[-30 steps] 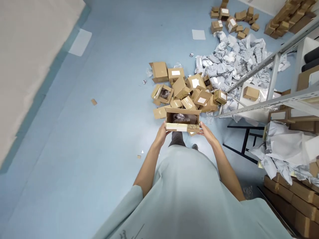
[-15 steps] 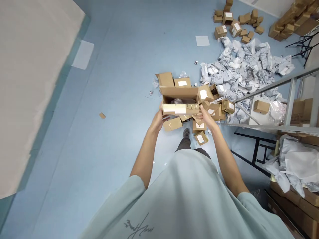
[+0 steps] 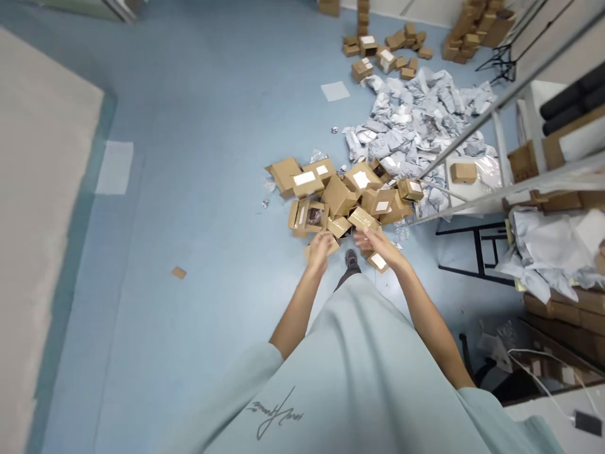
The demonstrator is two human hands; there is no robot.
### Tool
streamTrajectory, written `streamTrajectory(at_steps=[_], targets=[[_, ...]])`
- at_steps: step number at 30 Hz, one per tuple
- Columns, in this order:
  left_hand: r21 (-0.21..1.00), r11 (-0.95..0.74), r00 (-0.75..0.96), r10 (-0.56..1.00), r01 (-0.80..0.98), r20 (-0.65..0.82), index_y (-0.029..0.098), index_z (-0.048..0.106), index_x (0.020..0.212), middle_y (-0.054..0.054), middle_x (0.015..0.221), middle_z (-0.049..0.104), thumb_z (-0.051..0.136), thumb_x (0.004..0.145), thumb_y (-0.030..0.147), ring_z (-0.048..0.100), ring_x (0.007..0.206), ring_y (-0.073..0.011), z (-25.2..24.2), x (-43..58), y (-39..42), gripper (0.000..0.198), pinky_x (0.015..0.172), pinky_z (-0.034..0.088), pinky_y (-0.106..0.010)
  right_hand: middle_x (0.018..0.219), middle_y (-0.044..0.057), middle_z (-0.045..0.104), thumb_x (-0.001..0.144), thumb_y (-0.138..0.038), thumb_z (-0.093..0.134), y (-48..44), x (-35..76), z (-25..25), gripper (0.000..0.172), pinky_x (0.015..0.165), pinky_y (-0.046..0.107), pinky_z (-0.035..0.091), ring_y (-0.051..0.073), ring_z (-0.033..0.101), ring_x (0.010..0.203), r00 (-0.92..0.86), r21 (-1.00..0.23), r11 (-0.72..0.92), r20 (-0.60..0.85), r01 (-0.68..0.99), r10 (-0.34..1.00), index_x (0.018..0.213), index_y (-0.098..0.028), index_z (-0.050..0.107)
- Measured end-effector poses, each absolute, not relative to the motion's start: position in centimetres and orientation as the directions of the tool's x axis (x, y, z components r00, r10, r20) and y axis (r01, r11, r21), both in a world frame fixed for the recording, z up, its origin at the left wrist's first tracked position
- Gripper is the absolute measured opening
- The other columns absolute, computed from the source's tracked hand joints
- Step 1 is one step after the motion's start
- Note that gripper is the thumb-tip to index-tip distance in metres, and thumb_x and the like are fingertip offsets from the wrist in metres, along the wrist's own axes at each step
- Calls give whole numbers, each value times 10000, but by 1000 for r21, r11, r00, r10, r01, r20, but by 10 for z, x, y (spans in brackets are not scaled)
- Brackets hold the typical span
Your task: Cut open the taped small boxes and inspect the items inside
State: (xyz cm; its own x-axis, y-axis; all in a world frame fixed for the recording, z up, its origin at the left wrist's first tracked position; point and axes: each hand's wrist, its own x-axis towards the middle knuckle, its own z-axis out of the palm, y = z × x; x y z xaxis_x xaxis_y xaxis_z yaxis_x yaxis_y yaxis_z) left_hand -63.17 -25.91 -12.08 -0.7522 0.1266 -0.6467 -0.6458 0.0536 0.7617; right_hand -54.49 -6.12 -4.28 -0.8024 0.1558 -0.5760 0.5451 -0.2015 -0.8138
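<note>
Both my hands are in the air above a heap of cardboard boxes on the floor. My left hand is empty, its fingers loosely apart, in front of a flat-lying box. Palm turned inward, my right hand holds nothing and its fingers are stretched out beside a taped box. Just beyond the left hand lies an open cardboard box with clear plastic and something dark inside. A box with a white label and a tilted open box are behind it.
A wide pile of grey mailing bags spreads beyond the boxes. At right stand a metal rack and a black metal frame near the floor. More cardboard boxes lie at the back. My shoe is close to the heap.
The open box held between both hands has been let go and appears to lie on the heap. My hands have drawn back empty, and the view has turned right.
</note>
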Motion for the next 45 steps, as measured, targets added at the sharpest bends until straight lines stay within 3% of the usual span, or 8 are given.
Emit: streamTrajectory(at_steps=[5, 10, 14, 18, 25, 34, 39, 45], targets=[[774, 258, -623, 472, -579, -624, 240, 736, 925, -119, 1129, 828, 768, 803, 427, 759, 1245, -343, -119, -505, -214, 226, 1160, 582, -535, 1337, 137, 862, 965, -838, 734, -70, -376, -64, 662, 1195, 612, 603, 330, 838, 1182, -682, -791, -305, -612, 530, 401, 1291, -272, 845], [834, 401, -393, 747, -378, -537, 256, 755, 872, -99, 1145, 833, 812, 802, 489, 738, 1264, -342, -109, -383, -189, 249, 1204, 537, -510, 1368, 149, 851, 902, -917, 751, -121, -195, -61, 767, 1194, 612, 595, 348, 834, 1211, -544, -836, -444, -548, 323, 636, 1322, -282, 834], [848, 488, -115, 848, -209, -517, 234, 736, 864, -153, 1255, 834, 815, 711, 638, 734, 1330, -381, -97, -268, -177, 439, 1233, 513, -548, 1398, 177, 835, 865, -998, 714, -189, -61, -53, 913, 1181, 600, 592, 355, 824, 1230, -298, -871, -480, -488, 106, 820, 1374, -247, 814], [851, 526, 219, 830, -5, -512, 219, 718, 822, -205, 1356, 826, 842, 643, 651, 734, 1368, -408, -83, -136, -175, 483, 1246, 506, -576, 1395, 198, 829, 851, -1034, 684, -255, 53, -42, 981, 1170, 590, 591, 357, 821, 1232, 61, -893, -436, -444, -112, 894, 1387, -222, 805], [866, 437, 623, 614, 243, -485, 233, 760, 887, -171, 1350, 849, 929, 652, 649, 744, 1386, -401, -59, 64, -186, 507, 1283, 505, -555, 1306, 140, 856, 868, -1027, 684, -331, 195, -36, 926, 1146, 563, 602, 345, 821, 1221, 511, -916, -216, -371, -337, 775, 1367, -258, 808], [820, 361, 780, 293, 444, -552, 227, 765, 849, -191, 1321, 861, 977, 593, 738, 743, 1408, -452, -80, 275, -183, 609, 1303, 514, -590, 1335, 141, 850, 790, -1059, 728, -381, 354, -58, 998, 1084, 521, 607, 338, 826, 1194, 702, -904, -160, -410, -396, 582, 1368, -249, 805], [824, 282, 841, 96, 490, -533, 233, 734, 821, -191, 1315, 857, 939, 624, 747, 759, 1379, -431, -77, 422, -195, 588, 1296, 513, -571, 1310, 161, 851, 717, -1087, 753, -420, 453, -43, 1049, 1090, 550, 599, 353, 833, 1157, 797, -878, -145, -477, -457, 371, 1327, -235, 805], [880, 74, 874, -177, 470, -452, 256, 692, 792, -154, 1294, 862, 883, 695, 598, 748, 1385, -415, -52, 589, -217, 404, 1291, 497, -567, 1397, 178, 821, 839, -997, 754, -469, 508, -24, 927, 1182, 566, 573, 352, 811, 1258, 856, -856, 18, -516, -516, 17, 1381, -246, 785]])
